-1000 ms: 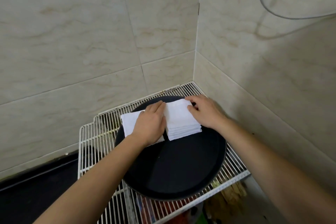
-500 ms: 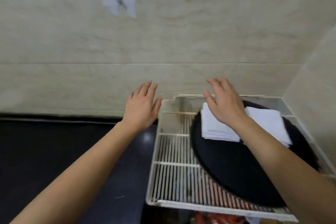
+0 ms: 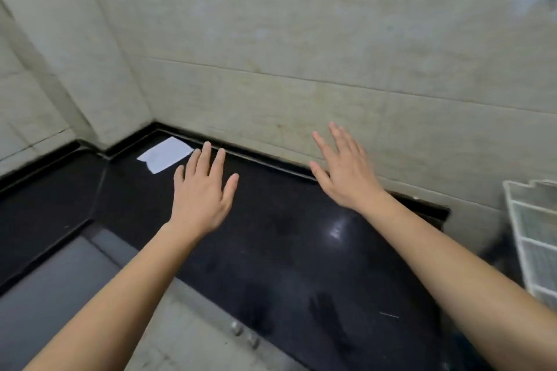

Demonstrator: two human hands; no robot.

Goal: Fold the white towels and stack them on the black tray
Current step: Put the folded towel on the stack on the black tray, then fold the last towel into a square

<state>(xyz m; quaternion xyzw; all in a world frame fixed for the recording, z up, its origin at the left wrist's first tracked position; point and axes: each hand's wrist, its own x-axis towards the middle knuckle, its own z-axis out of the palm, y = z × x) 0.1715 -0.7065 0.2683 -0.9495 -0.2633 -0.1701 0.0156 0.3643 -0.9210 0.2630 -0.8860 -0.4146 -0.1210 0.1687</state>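
Both hands hover over the glossy black table (image 3: 286, 250) with nothing in them: the left hand (image 3: 200, 190) has a wide grip, fingers straight and slightly fanned, and the right hand (image 3: 343, 170) is just as wide, palm down and nearer the tiled wall (image 3: 301, 39). The one white towel (image 3: 165, 154) in sight lies flat in the far corner of the table, close against the raised black lip under the wall and just beyond the left fingertips. The black tray is out of view, and only a corner of a white wire rack (image 3: 533, 238) shows at the right edge. The main risk seems to be the pick-up. A thin cloth lying flat on a slick surface gives the fingers no edge to get under, so a flat-handed reach would likely push it deeper into the corner or bunch it up rather than lift it. Its near corner looks uneven, perhaps turned under, though blur makes this hard to tell; folding without first spreading it could give a crooked square that sits badly on a stack. The table shows faint smears, so dragging the towel toward the body might soil it. Lifting with one hand alone would let the cloth droop and crease, and on the way right it could catch on the rack's wires.
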